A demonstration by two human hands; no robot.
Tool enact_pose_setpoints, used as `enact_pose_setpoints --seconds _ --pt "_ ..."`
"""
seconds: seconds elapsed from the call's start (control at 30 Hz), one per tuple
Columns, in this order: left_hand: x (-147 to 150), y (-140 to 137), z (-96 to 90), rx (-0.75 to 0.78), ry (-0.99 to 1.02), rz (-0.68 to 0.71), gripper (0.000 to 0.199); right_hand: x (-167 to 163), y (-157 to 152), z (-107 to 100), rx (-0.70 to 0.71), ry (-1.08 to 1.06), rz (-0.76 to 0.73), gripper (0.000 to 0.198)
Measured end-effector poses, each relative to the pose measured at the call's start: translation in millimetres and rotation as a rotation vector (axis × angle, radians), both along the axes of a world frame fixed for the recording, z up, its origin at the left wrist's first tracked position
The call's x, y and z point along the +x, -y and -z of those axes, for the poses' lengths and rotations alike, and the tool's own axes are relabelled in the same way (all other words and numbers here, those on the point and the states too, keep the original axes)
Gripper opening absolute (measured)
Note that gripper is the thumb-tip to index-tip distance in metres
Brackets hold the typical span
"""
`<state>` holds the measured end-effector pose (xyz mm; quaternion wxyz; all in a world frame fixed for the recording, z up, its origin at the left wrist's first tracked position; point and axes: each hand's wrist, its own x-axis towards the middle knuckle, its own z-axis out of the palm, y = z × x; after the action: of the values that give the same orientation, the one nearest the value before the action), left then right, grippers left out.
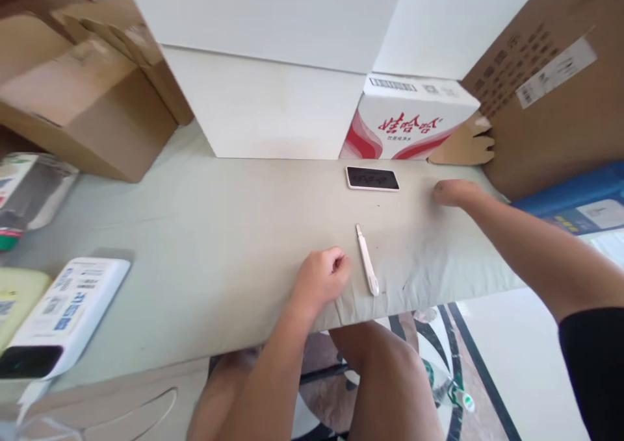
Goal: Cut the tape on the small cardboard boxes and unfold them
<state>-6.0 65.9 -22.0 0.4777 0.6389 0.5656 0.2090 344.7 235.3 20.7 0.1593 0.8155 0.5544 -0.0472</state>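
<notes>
My left hand (pixel 322 275) rests on the pale green cloth in a loose fist, with nothing showing in it. Just to its right, apart from it, lies a slim pale pink pen-like tool (pixel 367 261) with a narrow tip pointing away from me. What kind of tool it is, I cannot tell. Farther right, my right hand (pixel 453 193) is curled into a fist against the cloth, and no object shows in it. A phone (pixel 373 178) with a dark screen and a light frame lies flat between that hand and the white boxes.
Large white boxes (pixel 273 103) and a red-and-white carton (pixel 409 119) line the back. Brown cardboard stands at left (pixel 97 103) and right (pixel 556 103). A white power bank (pixel 73 311) with a dark display lies at the left. A plastic bottle (pixel 446 389) is on the floor.
</notes>
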Motion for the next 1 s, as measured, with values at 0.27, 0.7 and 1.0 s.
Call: enact_pose_setpoints --seconds 0.27,0.7,1.0 --pt "-72.8 22.5 -23.3 0.007 0.056 0.071 0.041 -180.9 34.7 -18.2 0.227 -0.040 -0.381 0.032" --pt "-152.3 38.3 -39.4 -0.021 0.409 -0.301 0.042 -571.3 -12.0 -34.1 0.450 -0.529 -1.399 0.060" --pt "-181.6 50.3 -31.0 0.569 0.714 -1.047 0.031 -467.3 41.4 -24.0 0.710 -1.001 -1.059 0.029"
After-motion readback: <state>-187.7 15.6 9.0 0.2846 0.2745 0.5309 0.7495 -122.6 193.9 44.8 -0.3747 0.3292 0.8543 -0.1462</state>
